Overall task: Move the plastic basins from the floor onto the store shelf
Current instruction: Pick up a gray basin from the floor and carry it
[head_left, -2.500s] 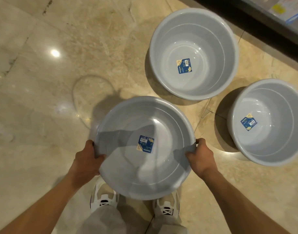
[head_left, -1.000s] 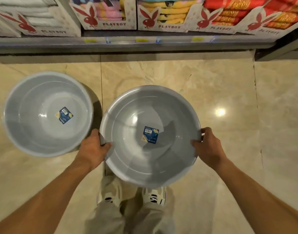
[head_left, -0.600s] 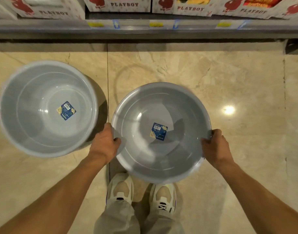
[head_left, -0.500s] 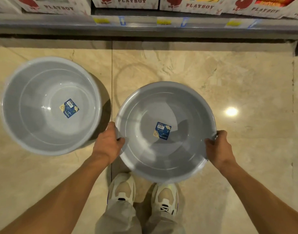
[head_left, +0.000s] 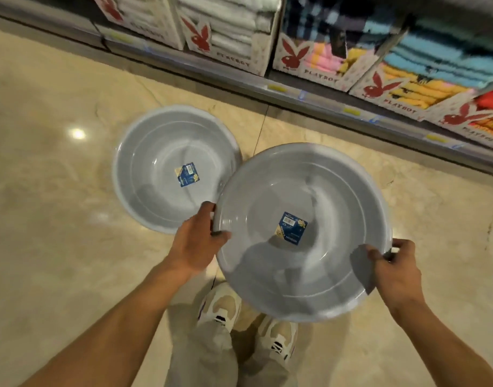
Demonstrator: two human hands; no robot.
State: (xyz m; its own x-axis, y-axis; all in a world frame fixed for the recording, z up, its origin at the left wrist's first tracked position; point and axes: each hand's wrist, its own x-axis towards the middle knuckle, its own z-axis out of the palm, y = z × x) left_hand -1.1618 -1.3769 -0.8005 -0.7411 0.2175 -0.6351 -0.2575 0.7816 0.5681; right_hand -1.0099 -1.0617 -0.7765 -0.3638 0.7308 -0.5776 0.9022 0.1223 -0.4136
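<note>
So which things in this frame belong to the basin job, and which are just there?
Job:
- held basin, gripped at its rim by left hand and right hand
- basin on the floor
- store shelf

Just there:
- boxed towels
- person's shoes

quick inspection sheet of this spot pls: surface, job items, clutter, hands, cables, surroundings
surface: glossy beige marble floor, with a ceiling light glare spot.
job's things: held grey basin, blue label inside, lifted above the shoes; second grey basin sits on the floor to its left, also labelled.
clutter: nothing seen.
grippers: left hand has its grip on the held basin's left rim, thumb inside; right hand has its grip on the right rim.
cables: nothing seen.
surroundings: store shelf ahead, its low tier filled with boxed folded towels; no free space for a basin visible on it; image is motion-blurred.
</note>
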